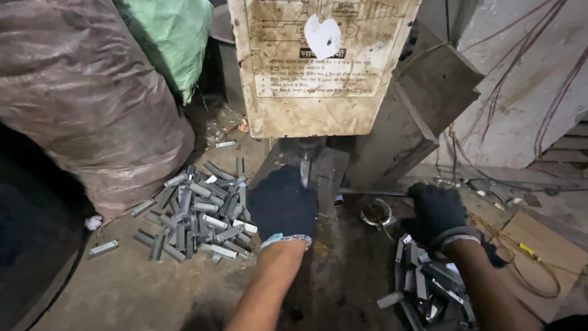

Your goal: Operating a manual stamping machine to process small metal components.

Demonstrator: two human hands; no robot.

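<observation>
My left hand (283, 205), in a dark glove, reaches onto the bed of a press machine (327, 168) and holds a small grey metal piece (304, 170) upright under the punch. My right hand (436, 211), also in a dark glove, rests closed at the right of the press bed, just above a heap of grey metal pieces (429, 288). Whether it holds one of them is hidden by the glove. A larger pile of similar flat metal pieces (199, 211) lies on the floor left of my left hand.
A stained paper notice (318, 61) hangs on the press front. A big brown plastic sack (86, 98) and a green sack (174, 37) stand at the left. A small round tin (376, 213) sits between my hands. Wires (527, 257) and cardboard lie at the right.
</observation>
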